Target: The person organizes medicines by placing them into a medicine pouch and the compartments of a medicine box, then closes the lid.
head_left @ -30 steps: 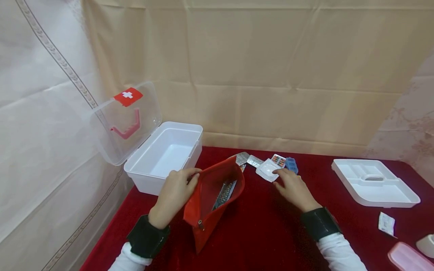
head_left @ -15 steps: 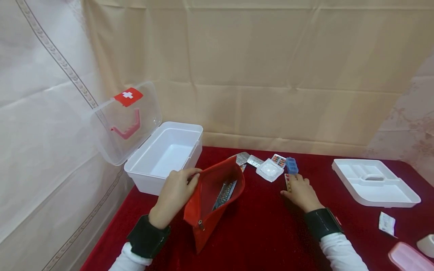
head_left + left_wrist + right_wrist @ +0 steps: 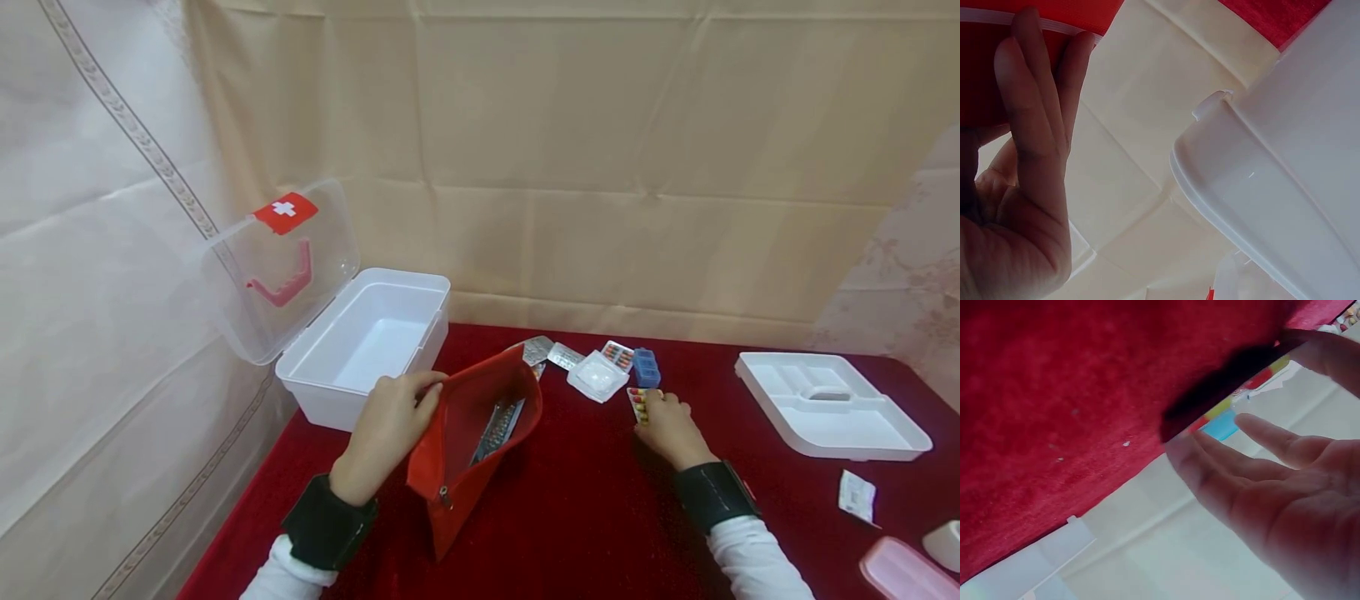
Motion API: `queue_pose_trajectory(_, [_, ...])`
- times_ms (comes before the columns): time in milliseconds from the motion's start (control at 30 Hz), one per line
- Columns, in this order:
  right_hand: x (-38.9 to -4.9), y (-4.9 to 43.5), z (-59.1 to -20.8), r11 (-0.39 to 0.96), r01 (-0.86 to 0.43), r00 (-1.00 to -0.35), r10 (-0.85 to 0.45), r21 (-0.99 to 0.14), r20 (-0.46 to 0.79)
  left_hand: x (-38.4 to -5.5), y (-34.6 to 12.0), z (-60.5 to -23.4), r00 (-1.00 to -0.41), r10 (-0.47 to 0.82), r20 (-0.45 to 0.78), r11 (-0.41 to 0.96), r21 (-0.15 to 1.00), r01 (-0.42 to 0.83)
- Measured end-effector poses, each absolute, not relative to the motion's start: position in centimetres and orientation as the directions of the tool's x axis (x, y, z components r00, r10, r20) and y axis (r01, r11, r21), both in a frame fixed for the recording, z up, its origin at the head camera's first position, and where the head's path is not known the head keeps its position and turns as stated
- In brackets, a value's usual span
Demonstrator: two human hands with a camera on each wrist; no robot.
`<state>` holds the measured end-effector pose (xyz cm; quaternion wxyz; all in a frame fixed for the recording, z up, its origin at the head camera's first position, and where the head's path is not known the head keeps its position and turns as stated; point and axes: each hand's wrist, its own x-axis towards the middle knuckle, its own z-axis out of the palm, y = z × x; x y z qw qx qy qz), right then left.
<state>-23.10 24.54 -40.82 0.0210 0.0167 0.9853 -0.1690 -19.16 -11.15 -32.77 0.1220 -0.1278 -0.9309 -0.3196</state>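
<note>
Red-and-yellow capsule card, pinched between the fingers of the right hand; gaping red pouch, by the left hand's.

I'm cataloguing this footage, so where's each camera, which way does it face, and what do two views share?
Head: on the head, facing forward and down at the red pouch; left hand, right hand and sleeves show.
Left wrist: worn there, facing the left hand and white box.
Right wrist: worn there, facing the right hand, capsule pack and red cloth.
Head and left wrist share the red pouch.
</note>
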Motion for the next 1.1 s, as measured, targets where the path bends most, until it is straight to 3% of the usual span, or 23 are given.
queue_pose_trajectory(500, [-22.4,24.8,-40.2,0.933,-0.003,-0.987,0.056,-0.359,0.153,-19.1,-11.1,-32.7,-0.937,0.163,0.309,0.764,0.562,0.318])
queue_pose_trajectory(667, [-22.5,24.6,-39.8,0.945,-0.073,-0.946,0.035,-0.319,0.321,-19.2,-11.1,-32.7,-0.928,0.167,0.334,0.771,0.543,0.334])
queue_pose_trajectory(933, [-22.1,23.0,-38.1,0.944,-0.143,-0.913,-0.009,-0.298,0.409,-19.2,-11.2,-32.7,-0.929,0.165,0.332,0.769,0.547,0.332])
queue_pose_trajectory(1100, [-21.8,21.5,-37.0,0.935,-0.261,-0.836,-0.095,-0.240,0.541,-19.3,-11.2,-32.9,-0.931,0.167,0.326,0.767,0.550,0.330])
